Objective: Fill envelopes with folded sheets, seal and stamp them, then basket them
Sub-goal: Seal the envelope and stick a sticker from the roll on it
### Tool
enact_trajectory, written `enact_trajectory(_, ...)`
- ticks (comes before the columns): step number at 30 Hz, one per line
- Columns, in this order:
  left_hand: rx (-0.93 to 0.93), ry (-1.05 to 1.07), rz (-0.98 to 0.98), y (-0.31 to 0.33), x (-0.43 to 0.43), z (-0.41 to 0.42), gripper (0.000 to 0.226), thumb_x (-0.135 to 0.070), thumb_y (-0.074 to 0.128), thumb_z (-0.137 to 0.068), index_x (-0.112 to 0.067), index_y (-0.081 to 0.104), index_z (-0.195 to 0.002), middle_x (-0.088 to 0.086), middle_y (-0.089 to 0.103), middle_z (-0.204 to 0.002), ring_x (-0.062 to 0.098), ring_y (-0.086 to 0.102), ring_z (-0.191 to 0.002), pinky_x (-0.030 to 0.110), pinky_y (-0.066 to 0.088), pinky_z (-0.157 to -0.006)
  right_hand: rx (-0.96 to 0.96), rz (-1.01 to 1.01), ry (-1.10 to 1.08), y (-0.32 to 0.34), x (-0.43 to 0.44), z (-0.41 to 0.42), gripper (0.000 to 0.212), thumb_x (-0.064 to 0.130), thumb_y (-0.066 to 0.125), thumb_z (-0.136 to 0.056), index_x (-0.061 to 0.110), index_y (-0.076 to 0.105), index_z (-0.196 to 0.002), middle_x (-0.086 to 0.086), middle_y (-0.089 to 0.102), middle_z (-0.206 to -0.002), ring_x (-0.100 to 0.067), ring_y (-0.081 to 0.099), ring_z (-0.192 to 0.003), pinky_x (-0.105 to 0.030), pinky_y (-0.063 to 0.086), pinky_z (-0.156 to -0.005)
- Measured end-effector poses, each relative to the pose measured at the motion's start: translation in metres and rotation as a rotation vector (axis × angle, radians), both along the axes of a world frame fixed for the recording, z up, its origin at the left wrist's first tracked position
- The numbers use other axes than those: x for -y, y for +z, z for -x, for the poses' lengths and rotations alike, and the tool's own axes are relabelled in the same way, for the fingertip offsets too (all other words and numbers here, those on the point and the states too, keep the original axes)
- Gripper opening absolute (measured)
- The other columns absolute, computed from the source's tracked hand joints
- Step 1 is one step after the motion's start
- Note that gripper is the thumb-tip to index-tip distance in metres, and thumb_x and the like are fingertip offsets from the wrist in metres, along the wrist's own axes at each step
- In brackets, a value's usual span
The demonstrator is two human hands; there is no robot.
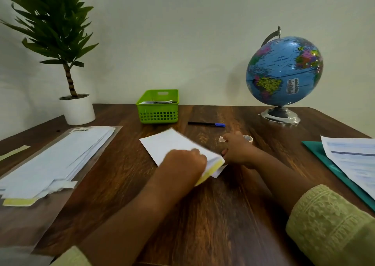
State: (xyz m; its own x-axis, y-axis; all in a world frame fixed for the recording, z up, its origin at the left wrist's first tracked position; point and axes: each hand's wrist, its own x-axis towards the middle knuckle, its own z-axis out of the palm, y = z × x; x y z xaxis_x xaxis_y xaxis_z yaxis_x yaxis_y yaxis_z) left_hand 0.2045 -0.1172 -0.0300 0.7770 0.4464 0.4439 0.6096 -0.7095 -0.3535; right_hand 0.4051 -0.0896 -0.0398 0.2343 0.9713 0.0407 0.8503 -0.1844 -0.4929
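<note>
At mid-table lies the envelope (172,144), flat and angled, its yellow-striped flap end toward the person. White paper shows at that end, so it looks filled but not yet sealed, and no stamp is visible on it. Some finished pieces already sit in the basket (157,113) at the back, while a stack (60,156) of blank envelopes on the left and sheets (353,156) on the right suggest plenty remains.

The left hand (184,162) reaches in from below, fingers curled over the flap end and clamped on it. The right hand (238,150) sits just beside that end, fingers bent, apparently pinching a tape scrap (222,139) (blur makes this uncertain), with the roll (248,138) right behind it.
</note>
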Motion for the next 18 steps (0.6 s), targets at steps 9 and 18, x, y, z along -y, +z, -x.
enact_trajectory(9, -0.154, -0.158, 0.363, 0.0, -0.003, 0.008, 0.022, -0.035, 0.055, -0.085, -0.018, 0.067, -0.093, -0.001, 0.067, -0.089, 0.012, 0.055, -0.068, 0.014, 0.034, -0.052, -0.227, -0.32, -0.11, 0.01, 0.008, -0.017, 0.04, 0.017, 0.069, -0.081, 0.01, 0.061, -0.119, -0.007, 0.062, -0.119, -0.011, 0.054, -0.096, -0.026, 0.048, -0.085)
enact_trajectory(18, -0.016, 0.048, 0.715, 0.025, -0.025, 0.023, 0.038, -0.058, 0.06, -0.077, -0.034, 0.059, -0.107, -0.012, 0.06, -0.118, 0.007, 0.054, -0.104, 0.027, 0.047, -0.084, -0.378, -0.528, -0.22, 0.005, 0.002, -0.005, 0.022, 0.022, 0.063, -0.085, 0.012, 0.071, -0.104, -0.001, 0.069, -0.095, -0.013, 0.061, -0.082, -0.028, 0.052, -0.081)
